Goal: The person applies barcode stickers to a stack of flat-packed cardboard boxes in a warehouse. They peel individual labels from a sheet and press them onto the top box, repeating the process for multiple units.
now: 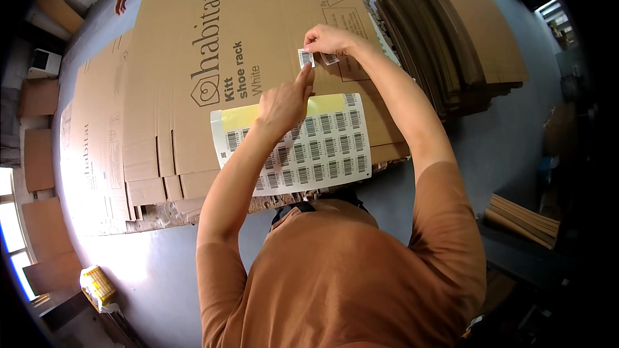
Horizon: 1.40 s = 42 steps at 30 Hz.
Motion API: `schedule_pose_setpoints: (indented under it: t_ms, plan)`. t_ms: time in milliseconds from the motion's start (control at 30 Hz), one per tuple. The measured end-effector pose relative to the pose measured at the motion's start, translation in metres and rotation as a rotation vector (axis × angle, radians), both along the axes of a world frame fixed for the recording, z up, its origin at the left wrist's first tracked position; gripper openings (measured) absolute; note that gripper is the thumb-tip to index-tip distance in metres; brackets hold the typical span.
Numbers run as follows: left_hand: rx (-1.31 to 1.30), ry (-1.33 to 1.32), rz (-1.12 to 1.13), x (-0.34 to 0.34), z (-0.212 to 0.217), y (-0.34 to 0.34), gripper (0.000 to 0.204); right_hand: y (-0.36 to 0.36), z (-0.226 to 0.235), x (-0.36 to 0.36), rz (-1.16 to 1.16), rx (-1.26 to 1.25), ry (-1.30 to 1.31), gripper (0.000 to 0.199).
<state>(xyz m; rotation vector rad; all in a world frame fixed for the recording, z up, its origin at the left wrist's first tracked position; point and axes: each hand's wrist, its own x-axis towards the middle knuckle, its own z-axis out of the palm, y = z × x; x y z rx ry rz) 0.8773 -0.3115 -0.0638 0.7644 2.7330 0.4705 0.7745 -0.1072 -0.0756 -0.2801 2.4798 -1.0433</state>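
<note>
Cardboard everywhere: flattened carton (213, 58) on the table (503, 142). Right hand (329, 40) pinches a small barcode sticker (305, 58) over the carton, left hand (284, 104) pokes its index fingertip at it, other fingers curled. Sticker sheet (322, 148) lies just below.

Small white barcode sticker (305, 58), rectangular, black bars on it, pinched at its right edge between fingertips of the right hand (329, 40) and touched from below by the raised index finger of the left hand (284, 104). Held upright, just above the cardboard, face toward the camera. Second like sticker (331, 59) just right of the pinch, under the same fingers, lying tilted. Label sheet (322, 148) below the grip, flat on the cardboard, white with rows of barcode stickers, yellow backing bared along its top strip, partly hidden under the left wrist.
</note>
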Motion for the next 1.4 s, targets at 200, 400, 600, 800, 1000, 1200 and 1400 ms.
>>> schedule_pose_setpoints:
  t_ms: [200, 400, 600, 800, 1000, 1200, 1400]
  plan:
    - [-0.031, -0.023, -0.009, -0.007, 0.0, 0.004, 0.047, -0.004, 0.003, 0.003, -0.009, 0.066, 0.061, 0.023]
    - [-0.043, 0.017, -0.015, -0.003, -0.003, 0.003, 0.042, -0.023, 0.008, 0.026, -0.367, 0.419, 0.526, 0.057]
    - [0.088, 0.105, -0.038, 0.063, -0.004, -0.068, 0.031, -0.042, 0.062, 0.099, -0.683, -0.559, 0.281, 0.054]
    - [0.337, 0.249, 0.092, 0.102, -0.012, -0.117, 0.011, -0.112, 0.015, 0.168, -0.759, -0.936, -0.019, 0.045]
    - [0.406, 0.34, 0.089, 0.099, -0.024, -0.128, 0.011, -0.15, 0.006, 0.18, -0.767, -0.605, 0.105, 0.04]
    - [0.31, 0.348, 0.056, 0.098, -0.015, -0.133, 0.03, -0.158, -0.007, 0.177, -0.763, -0.534, 0.179, 0.038]
    - [0.093, 0.292, 0.07, 0.093, -0.014, -0.126, 0.038, -0.162, -0.017, 0.174, -0.709, -0.351, 0.365, 0.036]
